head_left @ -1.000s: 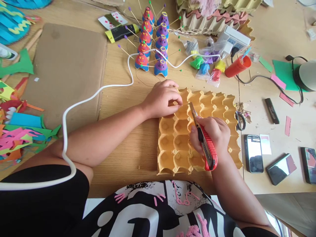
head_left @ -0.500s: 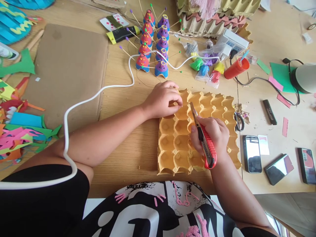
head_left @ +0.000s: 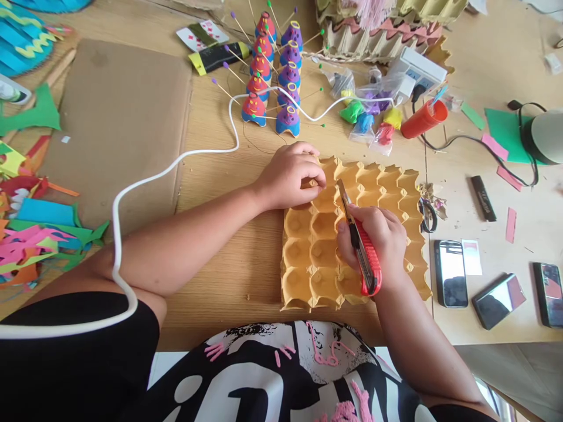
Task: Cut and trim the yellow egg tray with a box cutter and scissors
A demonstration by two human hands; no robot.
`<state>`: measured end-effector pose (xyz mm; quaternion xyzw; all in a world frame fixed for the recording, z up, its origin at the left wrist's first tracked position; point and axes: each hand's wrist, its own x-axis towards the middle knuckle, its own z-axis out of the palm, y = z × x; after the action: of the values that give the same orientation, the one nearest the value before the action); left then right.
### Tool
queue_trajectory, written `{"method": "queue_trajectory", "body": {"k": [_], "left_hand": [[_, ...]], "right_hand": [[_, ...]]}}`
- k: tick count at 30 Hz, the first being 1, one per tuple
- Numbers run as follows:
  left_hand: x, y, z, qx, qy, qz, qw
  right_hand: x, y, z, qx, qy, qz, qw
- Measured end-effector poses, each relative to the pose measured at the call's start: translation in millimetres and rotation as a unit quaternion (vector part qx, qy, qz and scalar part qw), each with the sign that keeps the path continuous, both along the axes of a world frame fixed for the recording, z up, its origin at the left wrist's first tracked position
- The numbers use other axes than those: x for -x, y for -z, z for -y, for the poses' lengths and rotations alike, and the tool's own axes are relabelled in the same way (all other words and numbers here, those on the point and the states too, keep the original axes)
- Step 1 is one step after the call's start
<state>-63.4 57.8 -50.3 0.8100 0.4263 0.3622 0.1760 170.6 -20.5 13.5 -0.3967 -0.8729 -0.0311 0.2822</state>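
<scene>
A yellow egg tray [head_left: 323, 258] lies on the wooden table in front of me, its cups facing up. My left hand [head_left: 292, 176] grips the tray's far left corner with curled fingers; part of that edge is hidden under them. In my right hand [head_left: 380, 237] is a red utility knife [head_left: 367, 261], held over the middle of the tray. Its blade [head_left: 342, 192] is extended and points away from me, down among the cups near the far side. Whether the tip goes through the cardboard I cannot tell.
Beyond the tray stand red and purple painted egg-cup figures [head_left: 288, 120] with pins. A white cable [head_left: 185, 153] crosses the table on the left, near a cardboard sheet [head_left: 123, 117]. Scissors [head_left: 428, 215] and phones [head_left: 451, 275] lie to the right; coloured clay bags [head_left: 364, 122] lie farther back.
My right hand and the knife have shifted slightly, with the knife's handle end moving a little away from me and to the left. My left hand stays in place on the tray.
</scene>
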Motion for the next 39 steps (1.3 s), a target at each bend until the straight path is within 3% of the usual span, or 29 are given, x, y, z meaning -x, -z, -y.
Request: {"method": "queue_trajectory", "body": {"k": [9,22,28,34,39], "left_hand": [[-0.3,-2.2,0.9,0.006,-0.003,-0.004,1.000],[-0.5,-3.5,1.8,0.012,-0.006,0.001,1.000],[-0.6,-3.7,1.7,0.015,-0.001,0.000,1.000],[-0.9,-2.5,1.6,0.009,-0.006,0.006,1.000],[-0.8,-2.5,1.3,0.007,-0.002,0.007,1.000]], "right_hand": [[-0.3,0.1,1.0,0.003,0.003,0.003,1.000],[-1.3,0.8,0.1,0.066,0.034,-0.041,0.996],[-1.6,0.3,-1.1,0.036,0.024,-0.048,0.998],[3.1,1.8,-6.7,0.089,0.037,-0.048,0.994],[2.3,1.7,-4.6,0.034,0.020,-0.051,0.998]]}}
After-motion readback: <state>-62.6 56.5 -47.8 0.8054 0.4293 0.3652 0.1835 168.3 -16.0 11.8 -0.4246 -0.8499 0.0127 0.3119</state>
